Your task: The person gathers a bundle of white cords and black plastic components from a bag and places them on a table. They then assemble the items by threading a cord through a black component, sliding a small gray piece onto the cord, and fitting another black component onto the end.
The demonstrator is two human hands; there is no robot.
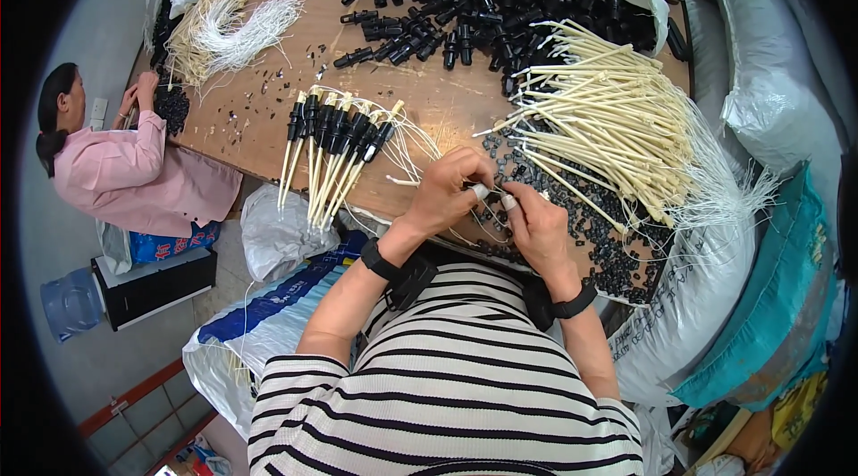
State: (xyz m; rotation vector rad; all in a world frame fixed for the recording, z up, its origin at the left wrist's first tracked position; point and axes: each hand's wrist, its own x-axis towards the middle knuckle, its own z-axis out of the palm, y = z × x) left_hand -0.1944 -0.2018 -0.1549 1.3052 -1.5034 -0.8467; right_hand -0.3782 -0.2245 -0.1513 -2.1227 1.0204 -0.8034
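My left hand (450,187) and my right hand (542,224) meet over the table's near edge, fingertips pinched a little apart. Thin white cord (483,224) loops below and between them, its ends partly hidden by the fingers. Something small and dark shows between the fingertips, too small to name. White wraps cover a fingertip on each hand. To the left lies a row of cream rods (323,183) with black plastic sleeves (333,138), joined by white cords. A large bundle of cream rods (608,123) with white cord tails lies beyond my right hand.
Small black clips (617,266) are scattered under and around my right hand. Black plastic fittings (447,16) are heaped at the far side of the table (393,87). A co-worker in pink (121,154) works at the left end. Full sacks (760,74) stand at the right.
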